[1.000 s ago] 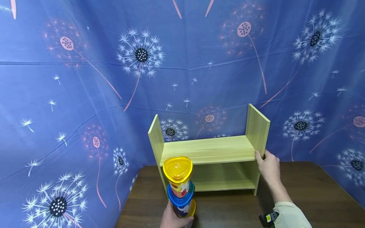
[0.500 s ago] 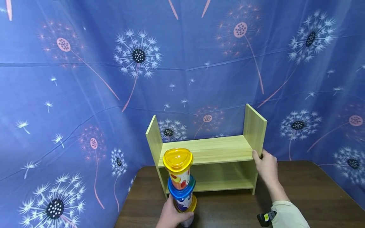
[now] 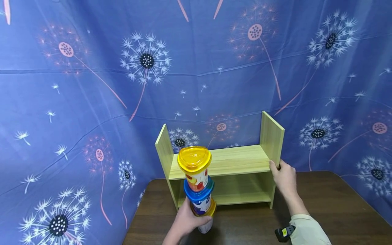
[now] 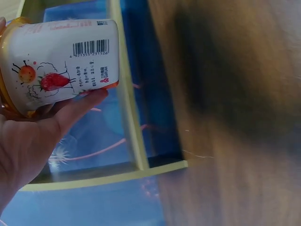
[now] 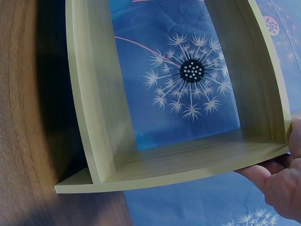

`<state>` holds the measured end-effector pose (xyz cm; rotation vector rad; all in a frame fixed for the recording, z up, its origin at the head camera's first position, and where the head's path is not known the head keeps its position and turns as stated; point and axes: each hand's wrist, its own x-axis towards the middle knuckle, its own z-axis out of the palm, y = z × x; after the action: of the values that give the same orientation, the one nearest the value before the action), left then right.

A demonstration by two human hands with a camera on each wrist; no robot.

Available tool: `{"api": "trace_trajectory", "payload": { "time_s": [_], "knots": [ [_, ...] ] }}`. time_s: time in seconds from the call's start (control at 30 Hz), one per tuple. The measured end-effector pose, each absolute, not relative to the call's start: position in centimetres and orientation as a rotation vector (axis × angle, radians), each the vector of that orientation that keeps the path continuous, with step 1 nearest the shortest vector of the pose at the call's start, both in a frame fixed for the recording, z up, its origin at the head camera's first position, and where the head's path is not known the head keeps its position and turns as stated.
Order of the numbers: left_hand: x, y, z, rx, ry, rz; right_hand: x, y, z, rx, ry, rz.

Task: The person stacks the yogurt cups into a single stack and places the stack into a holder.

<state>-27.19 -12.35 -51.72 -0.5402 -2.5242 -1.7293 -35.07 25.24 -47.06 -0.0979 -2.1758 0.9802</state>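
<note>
My left hand (image 3: 190, 217) grips a stack of three lidded yogurt cups (image 3: 197, 180) around its lower part, in front of the shelf's left half. The top and bottom lids are yellow, the middle one blue. In the left wrist view, the bottom yogurt cup (image 4: 61, 61) shows a barcode and a strawberry print, with fingers along its side. On the right, my right hand (image 3: 284, 177) holds the side panel of a light wooden shelf (image 3: 235, 160), thumb at its front edge by the upper board. The right wrist view shows fingers (image 5: 256, 176) behind that panel.
The two-tier shelf stands on a dark brown wooden table (image 3: 330, 204), its side panels rising above the upper board. A blue curtain (image 3: 196, 54) with dandelion prints hangs close behind and along the left.
My left hand has lifted the stack of yogurt cups upward and slightly toward the shelf. My right hand keeps its hold on the side panel; the head view has shifted slightly.
</note>
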Motion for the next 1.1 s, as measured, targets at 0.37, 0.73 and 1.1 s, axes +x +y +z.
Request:
{"api": "trace_trajectory", "payload": {
  "time_s": [0.37,0.73,1.1],
  "knots": [
    [-28.7,-10.9,-48.6,-0.565,-2.555,-1.651,-35.2,25.4,-46.9,-0.074,-2.167,0.964],
    [-29.7,-9.5,-45.3,-0.622,-2.554,-1.614,-35.3,25.4,-47.4,-0.062,-2.162,0.968],
    [-30.9,-7.7,-42.1,-0.665,-2.555,-1.607,-35.4,25.9,-47.4,-0.061,-2.159,0.973]
  ]
}}
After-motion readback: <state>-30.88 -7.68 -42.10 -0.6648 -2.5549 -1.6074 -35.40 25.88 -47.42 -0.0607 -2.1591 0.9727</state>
